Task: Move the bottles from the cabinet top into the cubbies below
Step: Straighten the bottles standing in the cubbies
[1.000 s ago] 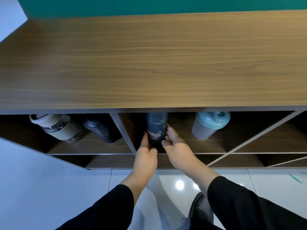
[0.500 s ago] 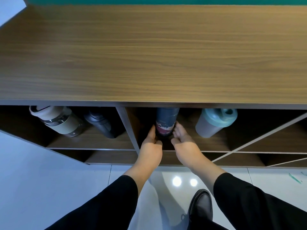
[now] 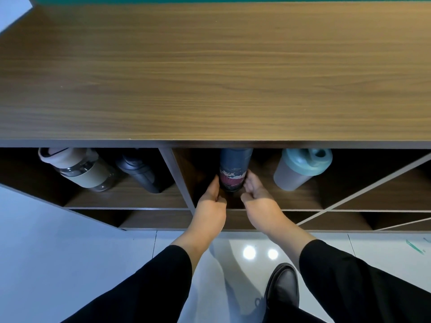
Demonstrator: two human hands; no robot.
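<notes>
A dark blue bottle [image 3: 234, 170] with a pink and white pattern stands upright in the middle cubby [image 3: 300, 201]; its top is hidden under the cabinet top [image 3: 214, 73]. My left hand [image 3: 211, 202] presses its thumb against the bottle's lower left side. My right hand [image 3: 260, 198] has its fingers against the lower right side. A grey cup with a teal lid [image 3: 300, 169] stands in the same cubby, to the right. In the left cubby are a clear bottle with a beige sleeve [image 3: 81, 170] and a black bottle [image 3: 140, 170]. No bottle shows on the cabinet top.
A divider panel [image 3: 179, 180] runs just left of my left hand. Lower cubbies [image 3: 158, 219] and diagonal dividers [image 3: 373, 180] lie below and to the right. White floor tiles [image 3: 70, 252] and my black shoe [image 3: 283, 285] are underneath.
The bottle has sunk lower in the cubby between my hands, showing more of its pink pattern. Both hands have stayed at its base. My view has shifted slightly, and my shoe has come in.
</notes>
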